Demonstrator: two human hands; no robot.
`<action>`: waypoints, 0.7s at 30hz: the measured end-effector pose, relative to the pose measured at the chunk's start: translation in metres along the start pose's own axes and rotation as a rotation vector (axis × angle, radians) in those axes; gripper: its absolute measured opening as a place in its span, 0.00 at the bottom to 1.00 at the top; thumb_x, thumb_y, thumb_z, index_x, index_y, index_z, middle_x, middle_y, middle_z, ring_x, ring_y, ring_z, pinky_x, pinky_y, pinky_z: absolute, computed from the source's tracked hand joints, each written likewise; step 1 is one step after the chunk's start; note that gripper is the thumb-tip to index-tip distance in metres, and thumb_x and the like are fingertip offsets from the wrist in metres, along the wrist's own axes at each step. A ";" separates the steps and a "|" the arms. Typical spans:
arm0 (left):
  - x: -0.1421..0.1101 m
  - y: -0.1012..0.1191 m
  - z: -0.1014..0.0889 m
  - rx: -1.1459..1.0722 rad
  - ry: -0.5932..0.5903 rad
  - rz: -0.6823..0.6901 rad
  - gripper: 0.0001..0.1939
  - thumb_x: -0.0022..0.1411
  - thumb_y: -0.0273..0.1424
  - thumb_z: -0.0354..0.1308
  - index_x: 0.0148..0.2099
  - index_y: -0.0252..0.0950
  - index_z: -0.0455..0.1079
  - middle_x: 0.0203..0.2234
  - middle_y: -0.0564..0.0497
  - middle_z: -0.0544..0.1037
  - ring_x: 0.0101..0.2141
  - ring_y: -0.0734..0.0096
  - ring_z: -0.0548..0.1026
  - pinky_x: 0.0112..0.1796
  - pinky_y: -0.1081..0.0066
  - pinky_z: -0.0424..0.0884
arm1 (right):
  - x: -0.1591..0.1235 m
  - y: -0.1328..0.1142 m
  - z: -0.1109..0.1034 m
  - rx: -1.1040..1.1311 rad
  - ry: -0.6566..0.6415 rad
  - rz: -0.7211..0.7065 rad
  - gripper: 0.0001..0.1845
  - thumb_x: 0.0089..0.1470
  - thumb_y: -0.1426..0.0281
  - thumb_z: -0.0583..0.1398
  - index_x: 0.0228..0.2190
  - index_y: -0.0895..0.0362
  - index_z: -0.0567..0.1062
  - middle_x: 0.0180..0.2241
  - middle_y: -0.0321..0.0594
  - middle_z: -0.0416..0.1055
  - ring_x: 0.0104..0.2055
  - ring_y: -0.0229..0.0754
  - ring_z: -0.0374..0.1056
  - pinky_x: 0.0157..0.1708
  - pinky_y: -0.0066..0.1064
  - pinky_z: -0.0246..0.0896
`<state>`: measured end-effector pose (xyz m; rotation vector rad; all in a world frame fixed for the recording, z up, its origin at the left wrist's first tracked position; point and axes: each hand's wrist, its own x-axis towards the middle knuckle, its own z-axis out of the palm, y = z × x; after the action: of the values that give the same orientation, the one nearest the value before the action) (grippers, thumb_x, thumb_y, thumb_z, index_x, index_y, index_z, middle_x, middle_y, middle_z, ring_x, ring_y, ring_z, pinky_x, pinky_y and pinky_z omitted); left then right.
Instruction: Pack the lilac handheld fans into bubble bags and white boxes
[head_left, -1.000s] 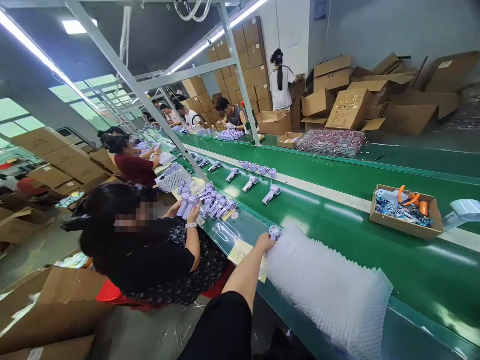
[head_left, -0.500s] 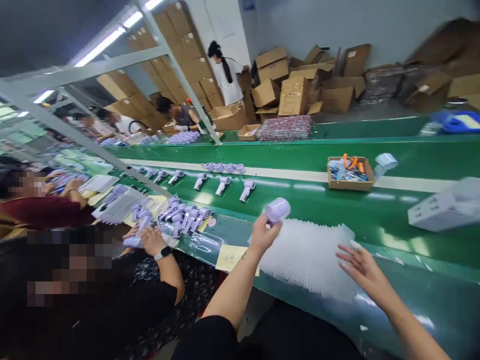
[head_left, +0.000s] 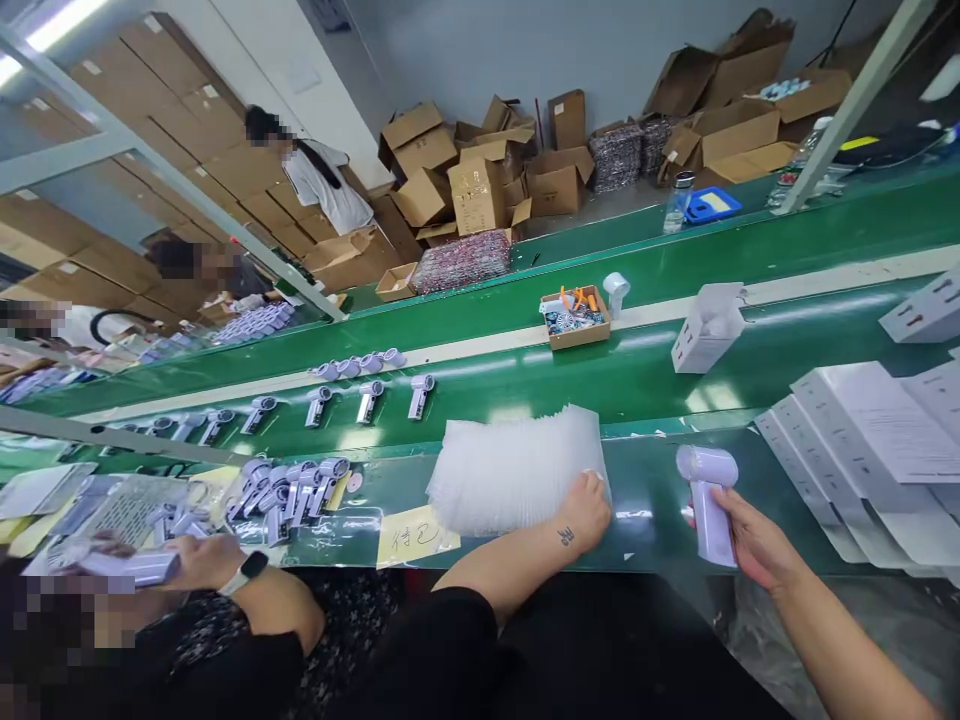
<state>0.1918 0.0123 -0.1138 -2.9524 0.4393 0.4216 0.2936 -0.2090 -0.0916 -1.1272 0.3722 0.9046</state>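
A long green conveyor belt is edged by a dark green worktop, on whose right part white printed cartons are stood in an overlapping row. Left of them, well apart, a wide stack of translucent bubble-wrap sleeves is laid; it should be found light, soft and slippery, best taken singly by an edge. Against its right end the left hand is set with fingers bent; whether a sleeve is pinched cannot be told. Between stack and cartons, a lavender plastic handheld fan is gripped in the right hand by its handle, round head uppermost. It is judged light, stiff and smooth, with a head easily scuffed, so the handle is the safer hold.
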 end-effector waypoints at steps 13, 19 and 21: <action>0.038 -0.013 -0.051 -0.963 0.166 -0.467 0.05 0.52 0.31 0.59 0.29 0.34 0.72 0.28 0.51 0.73 0.34 0.68 0.69 0.36 0.71 0.63 | -0.024 0.009 0.005 0.081 -0.464 0.179 0.27 0.42 0.69 0.66 0.45 0.48 0.66 0.33 0.36 0.70 0.33 0.43 0.70 0.27 0.34 0.71; 0.036 -0.003 -0.059 -1.559 0.256 -0.705 0.08 0.48 0.31 0.60 0.25 0.29 0.71 0.16 0.55 0.68 0.18 0.78 0.62 0.24 0.75 0.59 | -0.014 -0.005 0.033 -0.047 -0.455 0.103 0.22 0.44 0.65 0.64 0.43 0.51 0.68 0.31 0.36 0.70 0.31 0.42 0.69 0.21 0.30 0.68; 0.035 0.001 -0.061 -1.670 0.349 -0.833 0.09 0.48 0.33 0.61 0.26 0.29 0.71 0.16 0.54 0.68 0.18 0.79 0.60 0.23 0.75 0.58 | -0.014 -0.005 0.032 -0.134 -0.414 0.104 0.22 0.43 0.65 0.64 0.42 0.52 0.68 0.29 0.36 0.69 0.29 0.41 0.68 0.20 0.30 0.67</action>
<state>0.2389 -0.0081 -0.0663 -4.0119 -2.0677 0.0957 0.2831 -0.1872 -0.0661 -1.0168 0.0306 1.2401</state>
